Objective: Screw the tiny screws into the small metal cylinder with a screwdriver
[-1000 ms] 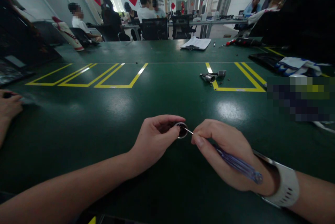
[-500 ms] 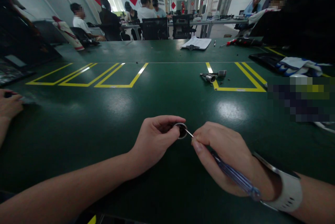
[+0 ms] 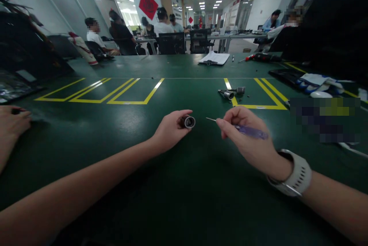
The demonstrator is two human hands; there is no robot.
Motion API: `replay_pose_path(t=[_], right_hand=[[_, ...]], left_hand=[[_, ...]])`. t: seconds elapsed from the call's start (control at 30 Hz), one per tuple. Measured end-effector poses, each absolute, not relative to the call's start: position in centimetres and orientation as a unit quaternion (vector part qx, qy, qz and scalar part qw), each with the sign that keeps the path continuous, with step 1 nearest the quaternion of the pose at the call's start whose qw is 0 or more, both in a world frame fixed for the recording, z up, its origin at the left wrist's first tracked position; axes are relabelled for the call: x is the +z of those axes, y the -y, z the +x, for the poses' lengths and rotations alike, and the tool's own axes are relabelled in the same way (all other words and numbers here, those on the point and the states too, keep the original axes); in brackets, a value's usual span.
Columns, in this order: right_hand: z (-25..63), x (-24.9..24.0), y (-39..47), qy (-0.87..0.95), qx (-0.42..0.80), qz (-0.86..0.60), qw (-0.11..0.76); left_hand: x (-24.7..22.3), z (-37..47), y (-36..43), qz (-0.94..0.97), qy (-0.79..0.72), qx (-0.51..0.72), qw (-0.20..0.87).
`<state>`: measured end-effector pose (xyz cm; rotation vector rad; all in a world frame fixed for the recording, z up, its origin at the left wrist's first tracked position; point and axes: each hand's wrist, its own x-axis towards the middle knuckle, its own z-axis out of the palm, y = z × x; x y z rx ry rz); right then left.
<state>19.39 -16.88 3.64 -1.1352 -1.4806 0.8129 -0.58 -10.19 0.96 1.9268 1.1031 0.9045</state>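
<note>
My left hand [image 3: 171, 128] grips a small dark cylindrical part with a silver rim [image 3: 189, 122], its open end facing right. My right hand [image 3: 244, 138] holds a thin screwdriver with a clear purple handle [image 3: 250, 132]; its fine metal tip points left, a short gap away from the part. Both hands hover low over the green table [image 3: 184, 184]. A white watch sits on my right wrist.
Two small metal cylinders [image 3: 230, 93] lie on a yellow line beyond my hands. A clipboard with paper [image 3: 214, 58], a red screwdriver [image 3: 247, 58] and blue-white gloves [image 3: 314, 81] lie farther back. Another person's hand [image 3: 11, 123] rests at the left edge. People sit at distant tables.
The screwdriver tip was in the part's opening; it has now come out and my hands have moved apart and farther from me. The camera has tilted down.
</note>
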Motion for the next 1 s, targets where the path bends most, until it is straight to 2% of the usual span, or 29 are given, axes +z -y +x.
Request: replay_pose_path(t=[0.1,0.27,0.63,1.0], right_hand=[[19.9,3.1,14.4,0.574,0.419,-0.460,0.533],[20.3,2.7,12.0,0.494,0.527,-0.423,0.548],[20.3,1.5,11.1,0.515,0.564,-0.362,0.535],[19.6,2.3,10.4,0.649,0.421,-0.433,0.462]], left_hand=[[0.6,-0.9,7.0,0.824,-0.438,0.310,0.182],[0.5,-0.2,3.1,0.850,-0.422,0.305,0.086],[-0.4,1.2,1.5,0.847,-0.394,0.312,0.175],[-0.2,1.6,1.5,0.850,-0.387,0.340,0.110]])
